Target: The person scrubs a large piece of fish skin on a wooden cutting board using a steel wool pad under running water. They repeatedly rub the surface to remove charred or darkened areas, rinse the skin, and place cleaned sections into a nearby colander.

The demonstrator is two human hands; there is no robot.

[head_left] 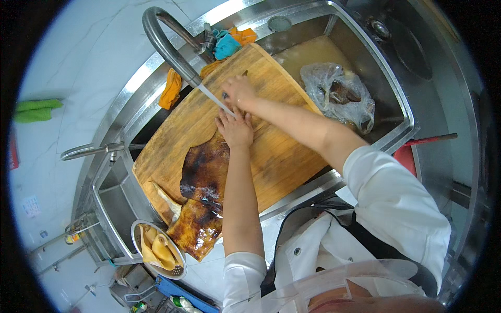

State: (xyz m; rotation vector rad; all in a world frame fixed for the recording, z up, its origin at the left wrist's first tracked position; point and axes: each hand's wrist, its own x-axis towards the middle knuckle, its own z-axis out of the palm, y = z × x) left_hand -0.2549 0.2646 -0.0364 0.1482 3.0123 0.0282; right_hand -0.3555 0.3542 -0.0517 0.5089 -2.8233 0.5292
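My left hand (pixel 237 130) lies flat with its fingers spread near the top end of a large piece of browned, singed animal skin (pixel 203 164). The skin is glossy and dark in patches, and its lower part hangs over the near edge of a wooden cutting board (pixel 276 156). Just beyond, my right hand (pixel 240 93) is closed; a small dark tip sticks out past it, but the thing gripped is mostly hidden. From the metal faucet (pixel 172 49), a pale tapering streak that looks like running water (pixel 215 98) reaches down to my left fingers.
The board lies across a steel double sink (pixel 402 99). A plastic bag (pixel 339 91) with dark contents sits in cloudy water at right. Orange cloth (pixel 170 89) and blue cloth (pixel 226 45) hang by the faucet. A white basket (pixel 177 268) holds pale yellow skin pieces (pixel 159 248).
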